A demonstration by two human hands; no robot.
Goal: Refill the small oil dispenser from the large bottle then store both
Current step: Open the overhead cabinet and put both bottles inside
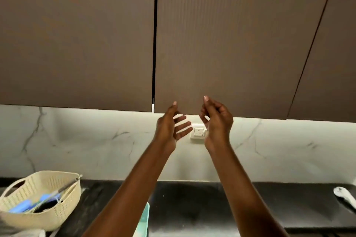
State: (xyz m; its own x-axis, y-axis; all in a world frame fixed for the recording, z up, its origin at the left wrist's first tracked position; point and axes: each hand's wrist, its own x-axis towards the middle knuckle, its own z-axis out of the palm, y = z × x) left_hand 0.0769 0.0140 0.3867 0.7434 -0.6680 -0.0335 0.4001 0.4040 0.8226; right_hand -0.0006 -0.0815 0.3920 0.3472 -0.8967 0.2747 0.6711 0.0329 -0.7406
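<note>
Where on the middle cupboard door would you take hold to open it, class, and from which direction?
Its bottom edge, from underneath. The middle cupboard door is a flat panel with no handle or knob, and its lower edge hangs clear in front of the backsplash, so fingertips can hook behind it. The left hand and right hand are near it.

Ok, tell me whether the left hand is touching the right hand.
Apart. The head view shows the wall socket plainly in the gap between the left hand and the right hand.
</note>
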